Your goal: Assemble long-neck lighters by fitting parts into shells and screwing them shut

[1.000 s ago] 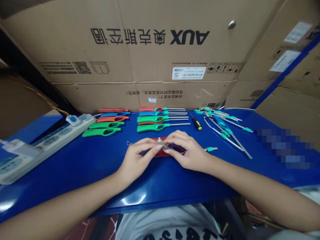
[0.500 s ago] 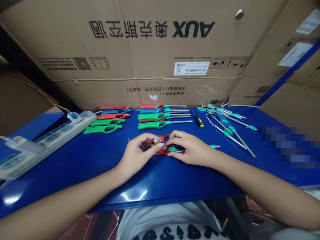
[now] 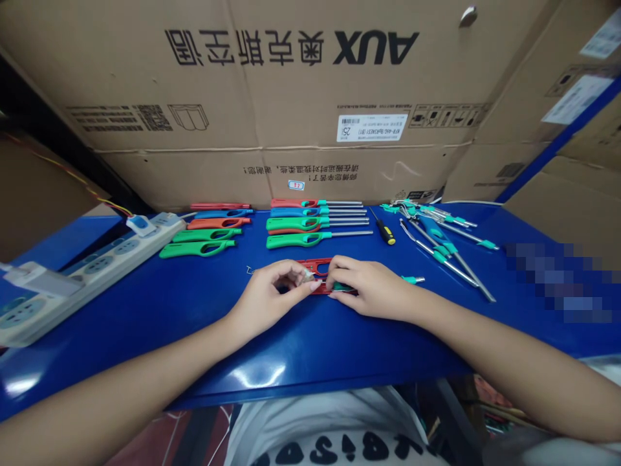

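Note:
On the blue table, red lighter shell halves (image 3: 315,264) lie under and between my fingers. My left hand (image 3: 264,292) is closed, with thumb and forefinger pinching a small translucent part with a whitish tip (image 3: 307,277) above the shell. My right hand (image 3: 376,288) closes over a lighter nozzle assembly with teal pieces (image 3: 343,287). Its metal tube end (image 3: 414,279) sticks out to the right beyond that hand, whose fingers hide most of the assembly. Left of my left hand lies a thin bent wire piece (image 3: 249,270).
Behind my hands, assembled stick lighters (image 3: 301,240) lie in a row, with lighter shells (image 3: 201,248) further left. A screwdriver (image 3: 387,233) and several loose nozzle tubes (image 3: 451,259) lie right. A power strip (image 3: 92,275) stands left; a cardboard wall (image 3: 291,116) closes the back.
My right fingers have moved in over the teal pieces, covering more of them. The translucent part in my left hand sits slightly lower, nearer my right fingertips. The view has shifted slightly.

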The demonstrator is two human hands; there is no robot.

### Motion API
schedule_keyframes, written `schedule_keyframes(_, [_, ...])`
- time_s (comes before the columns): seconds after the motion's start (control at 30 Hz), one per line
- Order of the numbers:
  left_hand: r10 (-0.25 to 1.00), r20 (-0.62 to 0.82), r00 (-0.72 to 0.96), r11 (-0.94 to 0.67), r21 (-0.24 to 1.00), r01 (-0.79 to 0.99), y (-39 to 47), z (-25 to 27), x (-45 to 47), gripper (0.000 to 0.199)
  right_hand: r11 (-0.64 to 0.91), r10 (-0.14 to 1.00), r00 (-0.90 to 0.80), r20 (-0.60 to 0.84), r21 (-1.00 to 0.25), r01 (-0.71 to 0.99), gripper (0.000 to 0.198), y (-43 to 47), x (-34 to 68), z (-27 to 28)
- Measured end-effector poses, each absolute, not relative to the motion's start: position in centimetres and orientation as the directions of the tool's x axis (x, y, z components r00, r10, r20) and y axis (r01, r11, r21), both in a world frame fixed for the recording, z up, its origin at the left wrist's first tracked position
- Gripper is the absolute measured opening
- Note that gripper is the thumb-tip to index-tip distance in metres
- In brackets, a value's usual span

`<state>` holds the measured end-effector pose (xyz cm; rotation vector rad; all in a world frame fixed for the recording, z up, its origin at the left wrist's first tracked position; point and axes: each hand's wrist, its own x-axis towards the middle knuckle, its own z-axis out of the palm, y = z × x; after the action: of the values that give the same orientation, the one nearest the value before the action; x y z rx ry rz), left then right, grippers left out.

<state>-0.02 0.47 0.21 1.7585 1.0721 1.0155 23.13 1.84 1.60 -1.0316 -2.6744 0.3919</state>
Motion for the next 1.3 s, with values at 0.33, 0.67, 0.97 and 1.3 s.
schedule_keyframes(0.33, [0.909,0.277,0.312,-0.391,0.828,0.402,0.7,0.0,-0.4,0.022,0.453,0.829,-0.540,0.149,-0.744,0.491,0.011,2.1,22.4,0.9])
schedule_keyframes(0.67, [0.889,0.309,0.337,-0.440,0.778,0.448,0.3,0.4,-0.4,0.021,-0.009,0.777,-0.619,-0.112,-0.986,0.167,0.042,4.2,22.9,0.4])
schedule_keyframes(0.97, [0.856,0.282,0.433,-0.484,0.732,0.479,0.4,0.7,-0.4,0.033,0.032,0.745,-0.665,-0.053,-0.993,0.115,0.041,4.3,23.2,0.0])
schedule_keyframes(1.3, [0.892,0.221,0.394,-0.407,0.772,0.489,0.0,1.1,-0.3,0.048,0.031,0.730,-0.678,-0.089,-0.986,0.163,0.043,4.4,23.3,0.1])
